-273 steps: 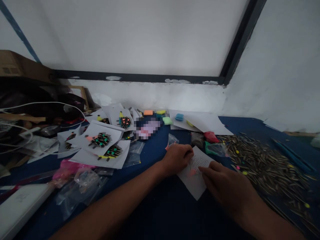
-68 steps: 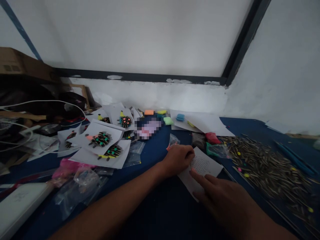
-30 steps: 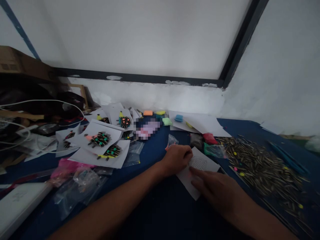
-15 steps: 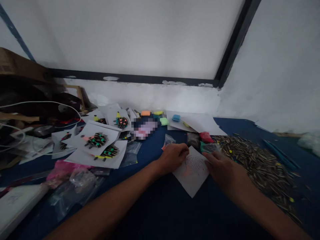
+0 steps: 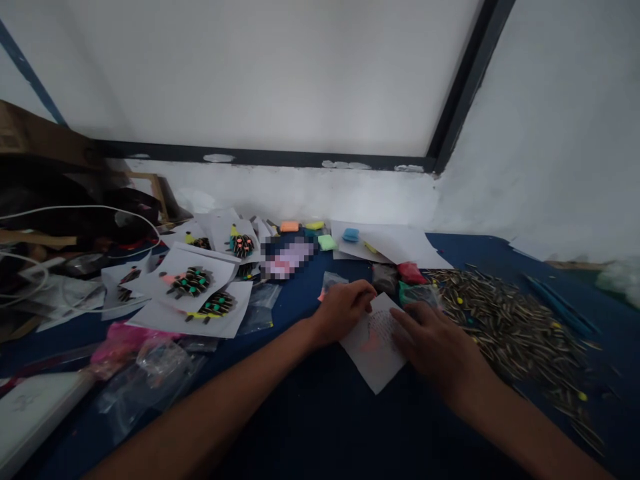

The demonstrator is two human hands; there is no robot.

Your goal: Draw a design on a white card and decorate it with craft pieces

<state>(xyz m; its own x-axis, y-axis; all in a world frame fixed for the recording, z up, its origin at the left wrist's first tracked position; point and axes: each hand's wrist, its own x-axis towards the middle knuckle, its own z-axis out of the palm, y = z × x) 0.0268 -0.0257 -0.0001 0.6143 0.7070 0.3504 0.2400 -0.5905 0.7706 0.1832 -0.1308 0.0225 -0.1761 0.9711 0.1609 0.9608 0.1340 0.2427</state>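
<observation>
A small white paper (image 5: 376,373) lies tilted on the dark blue cloth between my hands. It bears a pinkish-orange shape and many small dark marks. At its upper left edge is my left hand (image 5: 343,312), its fingers curled together; what they hold, if anything, is hidden. My right hand (image 5: 440,343) reaches over the paper's right side with fingers stretched out, the tips resting on or just above the marks. Beyond the hands lie a red clay packet (image 5: 411,273), a dark packet (image 5: 384,276) and a clear bag with green in it (image 5: 417,295).
Striped sunflower seeds (image 5: 515,333) are heaped on the right, beside a long blue item (image 5: 563,307). Papers with seed-covered hedgehog-like figures (image 5: 193,282) overlap on the left. Clear plastic bags (image 5: 135,387) and a white box (image 5: 40,413) lie nearer. A blue clay packet (image 5: 351,235) sits on white sheets behind.
My right hand has moved left and inward over the paper, from its right edge onto the marks. The paper has shifted slightly left. My left hand stays at its upper edge.
</observation>
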